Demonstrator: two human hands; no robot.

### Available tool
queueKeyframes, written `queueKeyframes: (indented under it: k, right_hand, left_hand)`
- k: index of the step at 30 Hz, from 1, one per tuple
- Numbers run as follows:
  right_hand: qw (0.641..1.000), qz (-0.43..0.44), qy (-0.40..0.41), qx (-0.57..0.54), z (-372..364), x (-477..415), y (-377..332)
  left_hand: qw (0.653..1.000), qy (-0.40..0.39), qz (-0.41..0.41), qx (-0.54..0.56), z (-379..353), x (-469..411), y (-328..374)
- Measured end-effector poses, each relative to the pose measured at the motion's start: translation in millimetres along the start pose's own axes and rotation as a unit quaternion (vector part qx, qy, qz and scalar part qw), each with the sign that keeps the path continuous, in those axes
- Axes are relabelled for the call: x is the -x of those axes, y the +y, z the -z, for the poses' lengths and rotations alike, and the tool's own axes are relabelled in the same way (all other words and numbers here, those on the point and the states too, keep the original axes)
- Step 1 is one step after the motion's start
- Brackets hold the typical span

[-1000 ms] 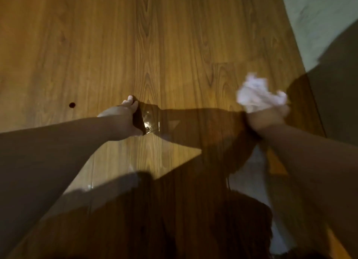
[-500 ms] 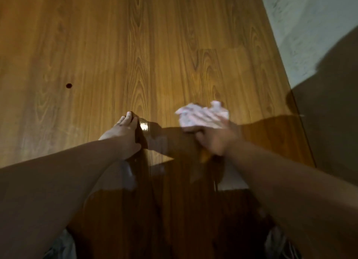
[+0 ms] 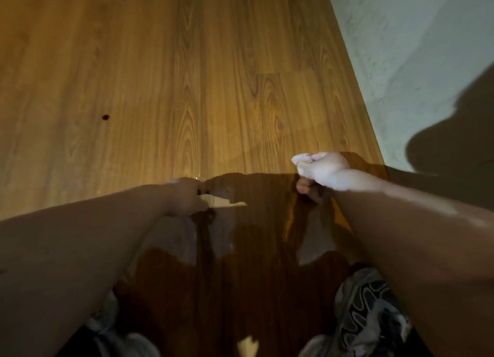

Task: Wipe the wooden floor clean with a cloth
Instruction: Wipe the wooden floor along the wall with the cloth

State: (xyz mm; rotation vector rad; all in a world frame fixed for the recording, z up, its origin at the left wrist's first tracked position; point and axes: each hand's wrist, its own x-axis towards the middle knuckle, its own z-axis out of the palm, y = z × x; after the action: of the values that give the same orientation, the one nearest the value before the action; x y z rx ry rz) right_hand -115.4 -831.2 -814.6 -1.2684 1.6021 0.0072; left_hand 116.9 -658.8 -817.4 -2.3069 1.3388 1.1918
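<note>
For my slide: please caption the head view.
Right hand wipes wooden floor with white cloth; left hand braces.

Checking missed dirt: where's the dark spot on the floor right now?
Head view, left side: the dark spot sits alone on the wooden floor, beyond and left of the left hand, far from the right hand holding the cloth.
</note>
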Motion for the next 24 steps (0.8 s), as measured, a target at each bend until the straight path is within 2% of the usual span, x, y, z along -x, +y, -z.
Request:
queueKeyframes:
  k: [2,3,6,9,12,14,18,22,24]
  right_hand:
    - [0.998,0.008,-0.05,-0.029,-3.4,17.3,-15.7]
    - [0.994,0.016,-0.09,-0.066,-1.8,26.1,-20.8]
    - [0.968,0.013,-0.198,-0.152,-0.9,66.5,-40.3]
    - [0.954,0.021,-0.237,-0.183,3.8,96.2,-51.8]
    - [0.954,0.039,-0.239,-0.177,3.1,125.2,-58.2]
    - [0.96,0.034,-0.218,-0.171,6.0,132.3,-60.8]
    - [0.962,0.03,-0.194,-0.19,12.8,123.9,-47.9]
    - [0.978,0.046,-0.127,-0.16,17.8,97.1,-38.6]
    - [0.977,0.046,-0.13,-0.16,23.1,83.5,-39.8]
  left_hand:
    - [0.988,0.0,0.024,0.151,13.0,12.0,12.1]
    - [0.969,0.006,0.037,0.246,19.7,17.4,22.5]
    - [0.871,0.007,0.045,0.489,36.9,33.1,56.1]
    - [0.802,-0.036,0.004,0.596,53.8,49.9,87.1]
    - [0.776,-0.059,-0.052,0.626,66.5,76.9,93.3]
    - [0.775,-0.032,-0.051,0.629,71.4,87.5,88.5]
    - [0.815,0.031,-0.011,0.578,68.7,88.3,79.9]
    - [0.902,0.096,0.01,0.42,62.8,78.5,95.5]
    - [0.904,0.129,0.018,0.408,63.5,63.4,110.6]
